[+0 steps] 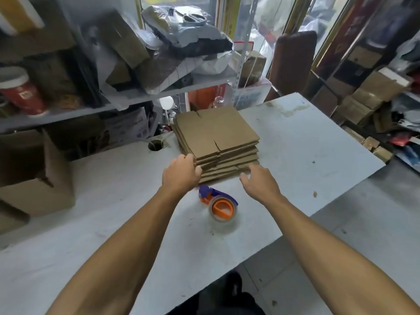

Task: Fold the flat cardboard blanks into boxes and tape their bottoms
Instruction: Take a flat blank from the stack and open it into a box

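**Both hands at the stack**

My left hand curls its fingers against the near-left corner of the cardboard blanks; my right hand hovers spread at the near-right corner. The tape dispenser lies between my wrists on the table.

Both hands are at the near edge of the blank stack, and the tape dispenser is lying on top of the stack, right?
Not quite. The head view shows the tape dispenser lying on the table in front of the stack, between the forearms. Both the left hand and right hand are at its near edge.
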